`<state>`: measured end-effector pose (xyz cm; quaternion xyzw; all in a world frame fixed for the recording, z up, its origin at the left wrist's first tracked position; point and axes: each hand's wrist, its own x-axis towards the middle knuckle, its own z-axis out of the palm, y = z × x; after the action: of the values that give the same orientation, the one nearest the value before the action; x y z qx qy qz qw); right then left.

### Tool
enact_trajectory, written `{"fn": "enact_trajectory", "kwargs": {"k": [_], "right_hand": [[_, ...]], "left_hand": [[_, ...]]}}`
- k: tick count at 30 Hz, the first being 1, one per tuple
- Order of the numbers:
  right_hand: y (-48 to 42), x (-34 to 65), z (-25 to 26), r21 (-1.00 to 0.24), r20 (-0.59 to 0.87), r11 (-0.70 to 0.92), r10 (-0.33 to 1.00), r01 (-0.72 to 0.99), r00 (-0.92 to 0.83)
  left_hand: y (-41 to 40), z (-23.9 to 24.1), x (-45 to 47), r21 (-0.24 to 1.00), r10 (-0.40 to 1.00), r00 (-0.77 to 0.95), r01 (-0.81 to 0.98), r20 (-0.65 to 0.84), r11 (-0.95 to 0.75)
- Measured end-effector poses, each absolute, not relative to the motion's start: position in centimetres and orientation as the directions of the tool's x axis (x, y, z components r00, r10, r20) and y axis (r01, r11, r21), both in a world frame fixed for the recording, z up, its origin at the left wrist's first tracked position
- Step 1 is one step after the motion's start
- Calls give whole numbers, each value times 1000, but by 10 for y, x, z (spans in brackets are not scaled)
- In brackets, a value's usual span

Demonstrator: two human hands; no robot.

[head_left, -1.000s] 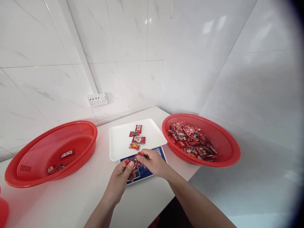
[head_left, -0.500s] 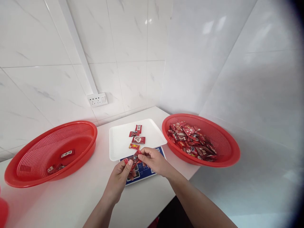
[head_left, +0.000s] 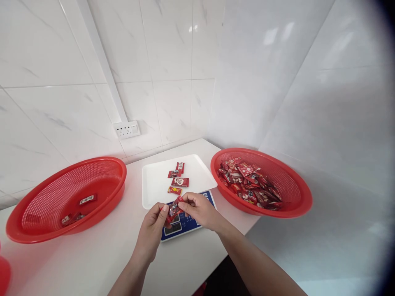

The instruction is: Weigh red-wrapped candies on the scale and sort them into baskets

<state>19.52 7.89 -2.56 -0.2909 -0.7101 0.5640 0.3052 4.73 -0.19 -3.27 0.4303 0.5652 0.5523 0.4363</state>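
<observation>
Between my two hands is a small red wrapped candy (head_left: 174, 209), held above the blue panel of a digital scale (head_left: 189, 224). My left hand (head_left: 153, 224) pinches its left end between thumb and fingers. At the other end, my right hand (head_left: 197, 209) grips the wrapper with thumb and forefinger. Behind them, the scale's white tray (head_left: 154, 176) carries several packets: a larger red packet with white print (head_left: 180, 181), a red and yellow candy (head_left: 175, 190) and two smaller red ones at the back.
A red mesh basket (head_left: 291, 170) on the right holds a heap of red candy packets (head_left: 249, 181). Another red basket (head_left: 40, 197) on the left contains a few. White tiled walls (head_left: 173, 49) border the table (head_left: 101, 263), and a socket (head_left: 127, 129) is on the back wall.
The candy has turned between my fingers, its left end shifting slightly. My left hand has moved a little; my right hand is almost where it was. The packets on the tray stay put.
</observation>
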Motion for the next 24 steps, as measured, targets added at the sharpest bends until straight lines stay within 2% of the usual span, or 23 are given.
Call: {"fn": "enact_trajectory", "kwargs": {"k": [7,19,24], "right_hand": [[77,194,-26,-971,110,220,765,96,-635],[77,193,-25,-987,86,148,799,56,-596],[78,193,-26,-989,84,140,795,47,-601]], "left_hand": [[-1,-33,47,997,952,-306,81,31,-6],[-1,-30,50,993,982,-185,102,-42,62],[0,-28,51,991,980,-196,126,-12,37]]}}
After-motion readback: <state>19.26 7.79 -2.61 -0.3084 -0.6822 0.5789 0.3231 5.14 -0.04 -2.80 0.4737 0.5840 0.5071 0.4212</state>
